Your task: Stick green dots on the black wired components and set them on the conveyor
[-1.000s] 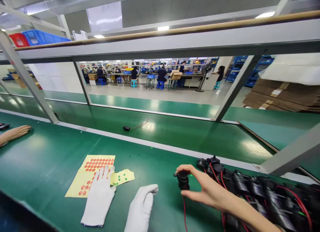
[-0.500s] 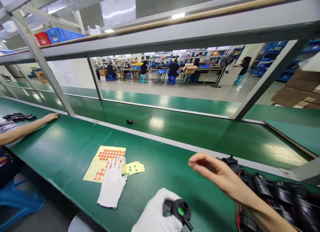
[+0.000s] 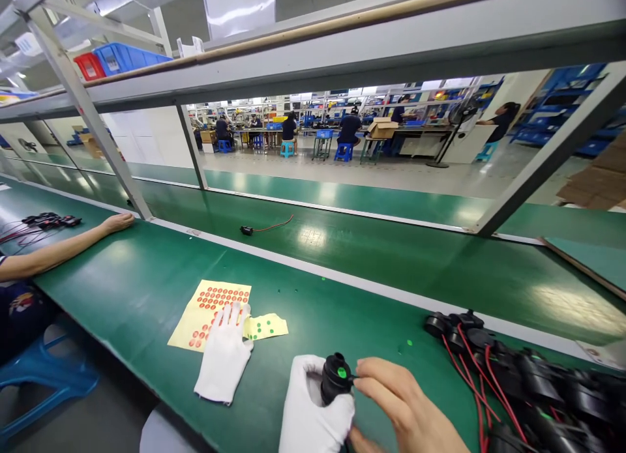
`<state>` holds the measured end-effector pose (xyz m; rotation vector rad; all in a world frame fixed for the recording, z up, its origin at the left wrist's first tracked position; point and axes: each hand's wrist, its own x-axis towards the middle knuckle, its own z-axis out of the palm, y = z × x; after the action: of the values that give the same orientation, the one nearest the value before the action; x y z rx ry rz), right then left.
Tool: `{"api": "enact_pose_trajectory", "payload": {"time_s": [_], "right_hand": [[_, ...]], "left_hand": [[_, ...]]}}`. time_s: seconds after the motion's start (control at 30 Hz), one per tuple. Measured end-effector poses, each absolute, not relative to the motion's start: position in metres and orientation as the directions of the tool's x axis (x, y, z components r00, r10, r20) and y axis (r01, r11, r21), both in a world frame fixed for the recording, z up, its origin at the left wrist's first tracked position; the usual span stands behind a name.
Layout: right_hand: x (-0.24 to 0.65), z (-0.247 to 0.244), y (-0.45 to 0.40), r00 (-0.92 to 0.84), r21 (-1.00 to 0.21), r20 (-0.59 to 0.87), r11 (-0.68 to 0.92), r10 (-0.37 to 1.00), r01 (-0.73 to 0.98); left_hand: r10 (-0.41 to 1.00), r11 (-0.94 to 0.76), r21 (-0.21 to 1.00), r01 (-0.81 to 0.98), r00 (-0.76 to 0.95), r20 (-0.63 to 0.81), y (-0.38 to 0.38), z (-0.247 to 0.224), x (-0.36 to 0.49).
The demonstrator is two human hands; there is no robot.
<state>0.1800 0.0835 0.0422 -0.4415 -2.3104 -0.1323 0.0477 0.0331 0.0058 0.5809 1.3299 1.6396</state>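
My left hand [image 3: 313,407], in a white glove, is closed around a black pump [image 3: 335,382] near the bottom middle. The pump stands roughly upright, with a round green sticker on its top and a short spout at its side. Bare, my right hand [image 3: 403,401] has its fingertips against the spout side, thumb lower down; the pump's lower part is hidden. To the left, a loose white glove [image 3: 225,362] lies partly over a yellow sheet of red round stickers [image 3: 188,319]. Beside it is a torn yellow piece with green dots [image 3: 274,325].
Several black pumps with red wires [image 3: 533,375] are heaped at right. One small wired black part [image 3: 247,230] lies on the green belt beyond the white rail [image 3: 293,265]. At far left a co-worker's arm [image 3: 73,248] rests on the bench. Slanted posts [image 3: 538,153] hold a shelf overhead.
My right hand has come in from the right and down to the pump. The pump has been tipped more upright in my left hand. The view has shifted slightly.
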Motion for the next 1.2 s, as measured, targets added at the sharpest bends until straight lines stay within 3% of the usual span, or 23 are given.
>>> {"api": "enact_pose_trajectory", "payload": {"time_s": [0.43,0.6,0.7,0.77,0.97,1.2], "right_hand": [[0.175,0.042,0.088,-0.783,-0.127,0.566,0.965,0.259,0.228],[0.170,0.070,0.093,-0.832,-0.357,0.448,0.919,0.327,0.169],[0.167,0.076,0.094,-0.858,-0.462,0.409,0.881,0.311,0.099],[0.166,0.073,0.094,-0.866,-0.526,0.383,0.847,0.321,0.081],[0.163,0.052,0.095,-0.810,-0.564,0.423,0.818,0.407,0.117],[0.159,0.056,0.095,-0.836,-0.539,0.446,0.842,0.319,0.034]], "left_hand": [[0.864,-0.035,0.940,-0.339,-0.483,-0.142,0.022,0.001,0.046],[0.997,-0.025,0.914,-0.406,-0.074,-0.006,0.011,0.010,0.009],[0.976,0.086,0.905,-0.416,0.216,0.007,0.009,0.023,-0.009],[0.956,0.107,0.921,-0.373,0.292,0.007,0.010,0.029,-0.014],[0.985,0.152,0.911,-0.384,0.138,-0.106,0.010,0.024,-0.008],[0.985,0.174,0.924,-0.340,0.078,-0.157,0.007,0.029,-0.005]]}}
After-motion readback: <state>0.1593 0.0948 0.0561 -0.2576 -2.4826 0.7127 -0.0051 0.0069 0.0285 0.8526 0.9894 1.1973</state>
